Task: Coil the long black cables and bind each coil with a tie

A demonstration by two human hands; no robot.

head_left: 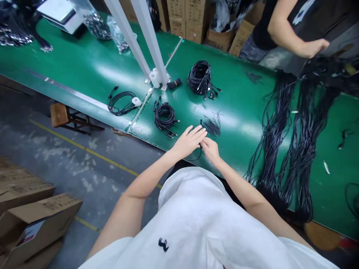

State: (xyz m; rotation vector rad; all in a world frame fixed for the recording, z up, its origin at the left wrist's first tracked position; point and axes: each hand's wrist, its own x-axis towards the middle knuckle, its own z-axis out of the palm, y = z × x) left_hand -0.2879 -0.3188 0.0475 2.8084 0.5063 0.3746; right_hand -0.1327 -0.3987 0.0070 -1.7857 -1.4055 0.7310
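Note:
My left hand (191,140) and my right hand (210,150) meet at the near edge of the green table, closed on a black cable (199,154). The left fingers lie long and together across the right fingertips, which pinch the cable. A cable end pokes out beyond the fingers, and a loop hangs below them; the pinched part is hidden. Just past my hands is a loose pile of short, thin black ties (213,125). Left of them lies a small coiled cable bundle (165,116), with a larger coiled bundle (199,77) farther back.
Long black cable hanks (276,138) cover the right side. White posts (151,41) rise from the table beside white rolls (155,77). Another cable coil (119,104) lies left. Across the table a co-worker's arm (288,33) reaches over cables. A wooden stool (60,114) and cartons (39,228) stand on the floor.

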